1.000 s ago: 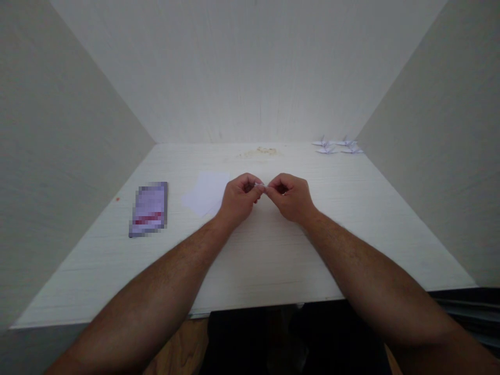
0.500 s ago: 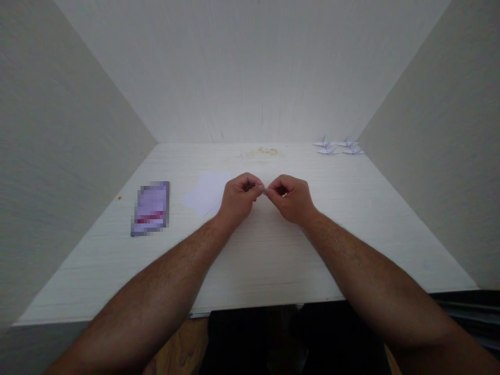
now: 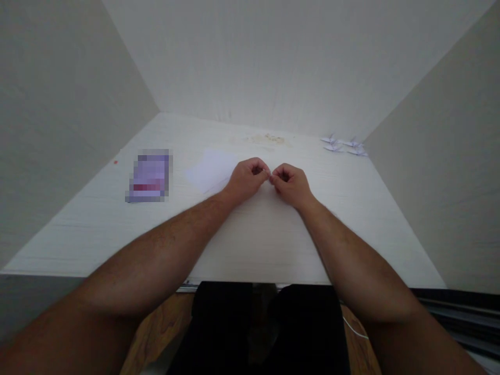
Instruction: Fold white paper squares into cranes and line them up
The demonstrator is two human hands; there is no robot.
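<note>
My left hand point(image 3: 250, 179) and my right hand point(image 3: 291, 182) meet above the middle of the white table, thumbs and forefingers pinched. Between the fingertips is a small piece of paper point(image 3: 270, 175), pale and mostly hidden by the fingers; its shape cannot be made out. Beside my left wrist lie white paper sheets point(image 3: 209, 167), overlapping at angles. At the back right corner several small folded paper cranes point(image 3: 333, 148) sit close together.
A blurred purple rectangular object point(image 3: 150, 174) with a red band lies at the left. Walls point(image 3: 250, 62) enclose the table at the back and both sides. A pale worn patch point(image 3: 269, 139) marks the table near the back wall. A small orange speck point(image 3: 115, 162) is at the far left.
The view has tilted and shifted, so the table appears higher and turned. Both hands stay together in their pinch, and the paper is now more covered by the fingertips.
</note>
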